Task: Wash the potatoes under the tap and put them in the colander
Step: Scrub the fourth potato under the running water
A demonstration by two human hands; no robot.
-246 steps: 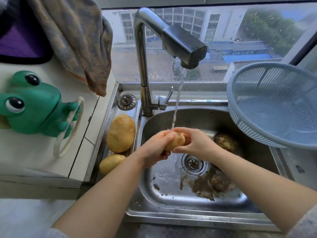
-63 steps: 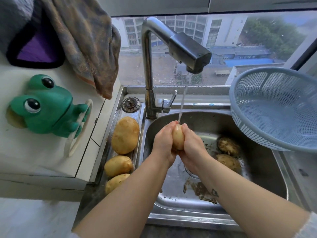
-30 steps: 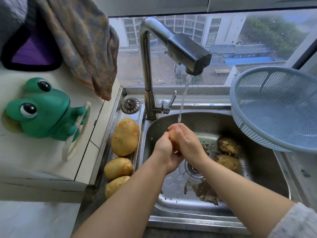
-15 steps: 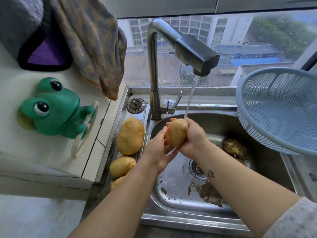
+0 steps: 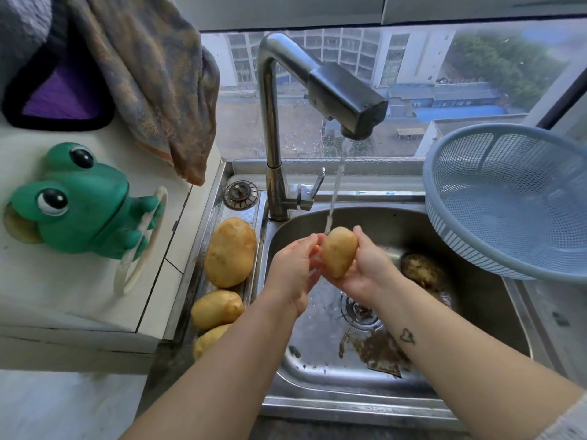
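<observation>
Green frog holder on counter; cloth hanging above.

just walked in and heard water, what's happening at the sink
A person holds a potato under the running tap: the right hand grips it, the left hand touches its side. The colander is empty. Three potatoes lie on the ledge left of the sink; a dirty potato sits inside it.

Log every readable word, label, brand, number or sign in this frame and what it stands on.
No readable text anywhere.
Tap, colander, green frog holder: no brand or label shows.
Potato in the right hand: no sticker.
Buildings outside: any signs too small to read.
Right forearm: a small heart outline, no letters.
</observation>
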